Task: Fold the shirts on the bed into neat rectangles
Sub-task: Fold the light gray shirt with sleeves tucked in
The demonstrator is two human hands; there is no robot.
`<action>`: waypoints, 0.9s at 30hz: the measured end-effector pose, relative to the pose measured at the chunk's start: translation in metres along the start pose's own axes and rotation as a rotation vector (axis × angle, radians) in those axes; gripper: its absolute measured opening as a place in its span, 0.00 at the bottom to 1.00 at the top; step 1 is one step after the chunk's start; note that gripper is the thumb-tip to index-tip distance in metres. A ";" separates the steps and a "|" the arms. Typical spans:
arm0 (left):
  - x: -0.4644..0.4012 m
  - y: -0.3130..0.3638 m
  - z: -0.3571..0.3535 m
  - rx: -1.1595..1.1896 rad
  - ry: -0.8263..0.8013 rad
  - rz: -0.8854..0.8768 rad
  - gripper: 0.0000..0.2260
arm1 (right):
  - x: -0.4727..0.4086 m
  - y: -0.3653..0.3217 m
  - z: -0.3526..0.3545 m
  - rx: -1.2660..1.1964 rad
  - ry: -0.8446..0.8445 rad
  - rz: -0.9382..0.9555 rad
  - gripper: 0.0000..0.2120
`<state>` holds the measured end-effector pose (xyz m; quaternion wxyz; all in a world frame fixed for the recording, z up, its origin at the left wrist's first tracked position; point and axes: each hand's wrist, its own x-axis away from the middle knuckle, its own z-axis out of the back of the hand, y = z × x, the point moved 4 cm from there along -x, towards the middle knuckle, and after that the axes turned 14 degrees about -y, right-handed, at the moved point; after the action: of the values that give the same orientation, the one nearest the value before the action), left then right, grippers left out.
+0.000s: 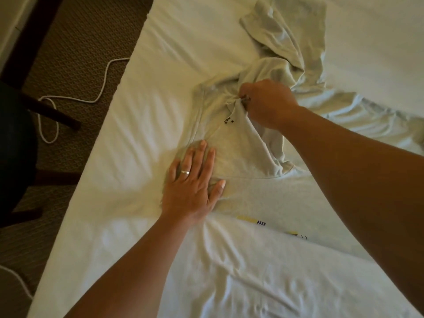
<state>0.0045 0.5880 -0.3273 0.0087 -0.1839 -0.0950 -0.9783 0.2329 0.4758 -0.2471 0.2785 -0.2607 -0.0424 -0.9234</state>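
Brown patterned carpet [75,37], white cable [104,83] looping across it, dark chair [16,143] at left.

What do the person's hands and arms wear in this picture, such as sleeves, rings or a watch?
Both forearms are bare, with no sleeves and no watch in view. The left hand wears a plain silver-coloured ring on one finger. The right hand shows no ring.

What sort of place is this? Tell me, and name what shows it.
Probably a bedroom, perhaps a hotel room. A bed with a white fitted sheet fills the view, grey shirts lie on it, and beside it are patterned carpet, a white cable and a dark chair.
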 end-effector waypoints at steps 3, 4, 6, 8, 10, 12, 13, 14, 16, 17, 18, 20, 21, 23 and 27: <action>-0.002 -0.001 -0.005 0.005 0.010 0.002 0.33 | -0.001 0.005 0.012 -0.009 0.028 -0.021 0.10; -0.004 -0.001 -0.005 0.005 0.005 0.003 0.34 | 0.001 0.007 0.016 -0.019 0.045 -0.033 0.10; -0.005 -0.001 -0.005 -0.002 -0.004 0.011 0.34 | 0.010 0.013 0.022 -0.040 0.105 -0.078 0.10; -0.005 0.000 -0.004 -0.011 -0.009 0.016 0.34 | 0.028 0.024 0.026 -0.085 0.186 -0.160 0.08; -0.004 0.000 -0.003 -0.022 -0.008 0.017 0.34 | 0.056 0.037 0.028 -0.132 0.322 -0.235 0.06; -0.005 0.000 0.000 -0.045 0.006 0.027 0.35 | 0.088 0.050 0.025 -0.192 0.494 -0.279 0.06; -0.005 0.000 0.001 -0.057 0.007 0.034 0.35 | 0.102 0.055 0.020 -0.215 0.557 -0.294 0.06; -0.004 0.000 0.002 -0.074 -0.001 0.036 0.35 | 0.117 0.059 0.012 -0.223 0.599 -0.304 0.06; -0.003 0.000 0.003 -0.091 -0.033 0.034 0.36 | 0.148 0.057 -0.011 -0.216 0.632 -0.327 0.07; -0.003 0.000 0.005 -0.092 -0.051 0.036 0.37 | 0.164 0.053 -0.024 -0.216 0.628 -0.333 0.07; -0.003 0.001 0.007 -0.093 -0.065 0.039 0.37 | 0.179 0.048 -0.040 -0.209 0.584 -0.333 0.07; -0.003 0.005 0.014 -0.077 -0.081 0.048 0.39 | 0.198 0.038 -0.070 -0.215 0.301 -0.327 0.05; -0.003 0.008 0.019 -0.057 -0.081 0.069 0.40 | 0.202 0.034 -0.085 -0.249 0.082 -0.342 0.04; 0.001 0.018 0.033 -0.011 0.005 0.128 0.40 | 0.205 0.034 -0.099 -0.377 -0.160 -0.344 0.10; 0.007 0.059 0.051 -0.104 0.269 -0.030 0.35 | 0.188 0.048 -0.069 -0.738 0.253 -0.371 0.15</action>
<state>0.0190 0.5397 -0.2672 -0.0028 -0.0497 -0.0450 -0.9977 0.0937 0.3271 -0.2148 -0.0013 -0.2153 0.2789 -0.9359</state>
